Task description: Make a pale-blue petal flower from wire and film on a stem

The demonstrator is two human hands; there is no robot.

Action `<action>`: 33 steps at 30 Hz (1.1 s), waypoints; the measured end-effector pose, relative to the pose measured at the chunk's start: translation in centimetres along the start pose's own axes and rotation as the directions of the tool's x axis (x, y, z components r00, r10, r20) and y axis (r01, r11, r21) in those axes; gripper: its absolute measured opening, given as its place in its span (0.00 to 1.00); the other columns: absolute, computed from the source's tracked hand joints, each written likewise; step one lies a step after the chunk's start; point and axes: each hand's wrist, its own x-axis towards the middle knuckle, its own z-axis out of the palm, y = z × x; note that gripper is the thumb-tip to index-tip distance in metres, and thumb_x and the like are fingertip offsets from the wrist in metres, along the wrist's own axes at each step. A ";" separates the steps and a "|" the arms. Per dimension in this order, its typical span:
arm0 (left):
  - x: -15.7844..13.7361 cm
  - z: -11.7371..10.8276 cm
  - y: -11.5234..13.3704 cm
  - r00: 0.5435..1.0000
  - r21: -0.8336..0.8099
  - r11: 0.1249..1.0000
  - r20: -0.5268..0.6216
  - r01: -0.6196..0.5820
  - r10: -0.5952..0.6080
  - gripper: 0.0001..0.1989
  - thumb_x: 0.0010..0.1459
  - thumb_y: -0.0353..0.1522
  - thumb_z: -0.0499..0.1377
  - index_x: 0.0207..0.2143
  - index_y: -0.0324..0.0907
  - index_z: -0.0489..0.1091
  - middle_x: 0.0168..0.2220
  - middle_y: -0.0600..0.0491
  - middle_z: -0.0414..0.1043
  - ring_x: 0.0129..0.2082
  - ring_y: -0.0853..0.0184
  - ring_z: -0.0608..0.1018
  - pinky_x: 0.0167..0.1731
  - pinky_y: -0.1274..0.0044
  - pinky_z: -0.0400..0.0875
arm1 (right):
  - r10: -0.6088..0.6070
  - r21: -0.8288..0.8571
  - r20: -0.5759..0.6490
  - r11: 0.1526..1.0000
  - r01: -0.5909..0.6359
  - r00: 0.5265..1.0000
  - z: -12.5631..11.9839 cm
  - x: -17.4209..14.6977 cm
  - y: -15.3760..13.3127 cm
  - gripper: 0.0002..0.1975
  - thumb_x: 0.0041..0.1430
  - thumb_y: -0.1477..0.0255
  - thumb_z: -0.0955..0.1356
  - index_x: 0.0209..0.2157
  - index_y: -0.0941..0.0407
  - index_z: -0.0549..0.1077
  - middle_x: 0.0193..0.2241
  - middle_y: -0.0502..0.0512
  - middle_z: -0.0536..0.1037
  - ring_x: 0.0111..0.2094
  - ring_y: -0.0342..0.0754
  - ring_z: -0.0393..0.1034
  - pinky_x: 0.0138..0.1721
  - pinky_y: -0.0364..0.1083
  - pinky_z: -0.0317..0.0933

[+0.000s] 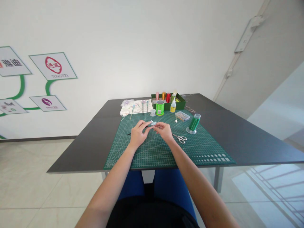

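Note:
Above the green cutting mat (152, 155), my left hand (139, 133) and my right hand (163, 130) meet with fingertips pinched. Between them is a small pale blue-white petal-like piece (155, 123); its exact kind is too small to make out. A thin dark stick (129, 134) shows to the left of my left hand, and my hand hides the rest of it. White-handled scissors (182, 139) lie on the mat just right of my right hand, their blades partly behind it. A small white bud on a stem (176, 121) lies farther back.
A green thread spool (194, 123) stands at right, beside a clear plastic case (182, 115). Behind are a glue bottle (173, 106), a bright green tin (160, 108), a white reel (153, 112) and a green box (181, 104) of thread spools. Several flower-topped sticks lie on white cloth (125, 110).

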 end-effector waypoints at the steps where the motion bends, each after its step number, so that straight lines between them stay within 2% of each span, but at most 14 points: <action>1: 0.0 0.0 0.0 1.000 0.001 1.000 0.006 -0.006 0.006 0.14 0.67 0.38 0.59 0.51 0.44 0.75 0.37 0.53 0.73 0.32 0.72 0.75 0.33 0.81 0.70 | 0.003 -0.001 0.000 1.000 -0.003 1.000 0.0 0.0 0.0 0.22 0.38 0.54 0.79 0.27 0.57 0.78 0.22 0.55 0.79 0.25 0.50 0.75 0.20 0.44 0.67; 18: -0.2 0.2 -0.3 0.999 0.016 0.999 0.018 -0.040 0.040 0.10 0.68 0.36 0.59 0.47 0.44 0.77 0.36 0.52 0.72 0.35 0.71 0.77 0.35 0.80 0.71 | -0.016 -0.024 -0.031 1.000 0.015 0.999 -0.1 0.1 0.2 0.21 0.38 0.55 0.79 0.27 0.57 0.78 0.22 0.55 0.79 0.23 0.48 0.72 0.20 0.44 0.64; 33: -0.2 0.3 -0.5 1.000 0.046 0.999 0.017 0.020 -0.021 0.11 0.68 0.35 0.58 0.48 0.45 0.77 0.37 0.52 0.73 0.34 0.70 0.76 0.35 0.80 0.71 | -0.028 -0.040 -0.017 0.999 0.028 0.999 -0.1 -0.1 -0.1 0.20 0.40 0.55 0.79 0.26 0.56 0.77 0.22 0.53 0.78 0.24 0.48 0.72 0.20 0.44 0.65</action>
